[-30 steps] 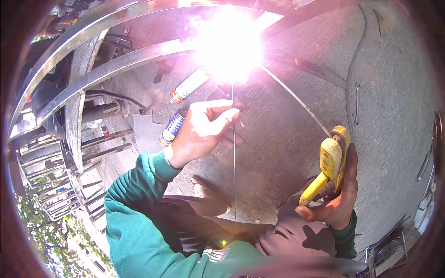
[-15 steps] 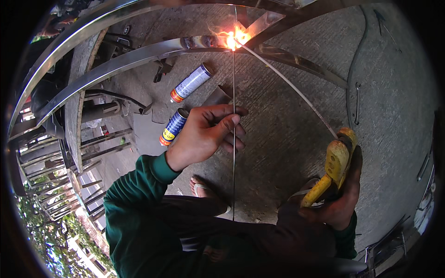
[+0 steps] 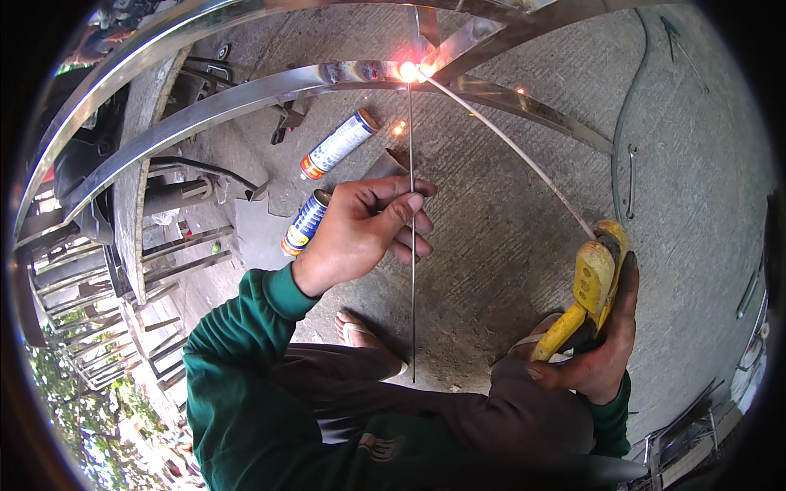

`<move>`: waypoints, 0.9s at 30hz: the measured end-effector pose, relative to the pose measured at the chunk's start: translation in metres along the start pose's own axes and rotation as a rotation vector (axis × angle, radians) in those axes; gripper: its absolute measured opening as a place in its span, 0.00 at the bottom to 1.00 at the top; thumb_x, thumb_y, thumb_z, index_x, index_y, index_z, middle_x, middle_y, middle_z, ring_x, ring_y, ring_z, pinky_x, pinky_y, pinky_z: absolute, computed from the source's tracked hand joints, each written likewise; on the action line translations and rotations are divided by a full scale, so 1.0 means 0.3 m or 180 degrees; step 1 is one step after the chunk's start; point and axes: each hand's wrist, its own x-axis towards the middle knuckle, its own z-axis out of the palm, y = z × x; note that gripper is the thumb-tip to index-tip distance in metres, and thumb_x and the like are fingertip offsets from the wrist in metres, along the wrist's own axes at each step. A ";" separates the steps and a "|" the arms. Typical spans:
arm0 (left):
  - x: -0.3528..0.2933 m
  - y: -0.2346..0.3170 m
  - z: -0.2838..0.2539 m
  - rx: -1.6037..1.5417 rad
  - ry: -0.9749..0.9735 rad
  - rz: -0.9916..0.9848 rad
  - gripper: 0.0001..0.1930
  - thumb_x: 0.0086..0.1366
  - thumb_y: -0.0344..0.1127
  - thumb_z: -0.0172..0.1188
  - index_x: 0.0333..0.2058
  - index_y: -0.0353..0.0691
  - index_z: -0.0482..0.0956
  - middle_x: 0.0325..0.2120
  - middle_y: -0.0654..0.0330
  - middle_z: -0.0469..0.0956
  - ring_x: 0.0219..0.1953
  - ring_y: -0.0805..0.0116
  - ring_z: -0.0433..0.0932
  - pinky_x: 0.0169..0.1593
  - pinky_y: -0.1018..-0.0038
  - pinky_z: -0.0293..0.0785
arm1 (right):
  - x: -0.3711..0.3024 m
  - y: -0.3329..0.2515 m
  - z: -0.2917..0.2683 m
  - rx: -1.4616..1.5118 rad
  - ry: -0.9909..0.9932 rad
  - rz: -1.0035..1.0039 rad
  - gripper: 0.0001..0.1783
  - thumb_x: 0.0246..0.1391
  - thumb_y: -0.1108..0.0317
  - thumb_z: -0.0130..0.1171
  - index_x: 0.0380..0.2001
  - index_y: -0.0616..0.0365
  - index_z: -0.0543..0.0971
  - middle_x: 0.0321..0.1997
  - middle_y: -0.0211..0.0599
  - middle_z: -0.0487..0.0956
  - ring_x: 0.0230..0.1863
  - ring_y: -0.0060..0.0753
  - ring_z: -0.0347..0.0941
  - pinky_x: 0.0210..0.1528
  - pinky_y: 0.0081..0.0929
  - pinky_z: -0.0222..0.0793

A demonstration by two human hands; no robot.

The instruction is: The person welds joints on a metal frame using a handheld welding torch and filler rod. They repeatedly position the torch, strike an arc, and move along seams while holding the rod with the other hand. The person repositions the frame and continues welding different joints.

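Observation:
My left hand pinches a thin metal rod between thumb and fingers. The rod's upper end meets a bright glowing spot on the metal frame. In my right hand is a yellow electrode holder, fingers wrapped round its handle. It clamps a pale welding electrode, whose far tip reaches the same glow, just right of the rod's end. Dark weld marks show on the bar left of the glow. Glare hides the exact joint.
Two spray cans, one blue-and-white and one blue-and-yellow, lie left of my left hand. A wrench and a cable rest on the concrete floor at right. A wooden plank stands at left. Sparks fly near the frame.
The glow has shrunk from a flaring flame to a tighter spot, and sparks now show below and right of it. The rod has slid slightly upward and its tip shifted a little left.

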 end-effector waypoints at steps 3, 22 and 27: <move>0.005 0.003 0.002 0.0028 0.0034 -0.0014 0.15 0.73 0.35 0.50 0.52 0.31 0.73 0.29 0.58 0.79 0.28 0.65 0.84 0.28 0.77 0.81 | -0.002 0.002 0.000 -0.0017 -0.0021 0.0040 0.78 0.19 0.53 0.84 0.69 0.70 0.44 0.62 0.61 0.68 0.61 0.54 0.69 0.62 0.38 0.67; -0.002 0.023 0.007 0.0137 0.0075 0.0148 0.16 0.71 0.37 0.54 0.51 0.33 0.76 0.30 0.56 0.80 0.29 0.65 0.84 0.28 0.75 0.81 | 0.066 -0.004 0.004 -0.0494 -0.0322 -0.0878 0.72 0.28 0.51 0.80 0.69 0.66 0.45 0.59 0.60 0.70 0.53 0.53 0.77 0.49 0.38 0.80; 0.000 0.021 -0.001 0.0139 -0.0008 0.0125 0.16 0.71 0.37 0.54 0.51 0.32 0.75 0.31 0.55 0.80 0.30 0.64 0.84 0.30 0.73 0.81 | 0.080 -0.016 -0.002 -0.0504 -0.0444 -0.1070 0.71 0.29 0.52 0.81 0.69 0.67 0.46 0.62 0.62 0.67 0.58 0.52 0.72 0.55 0.39 0.75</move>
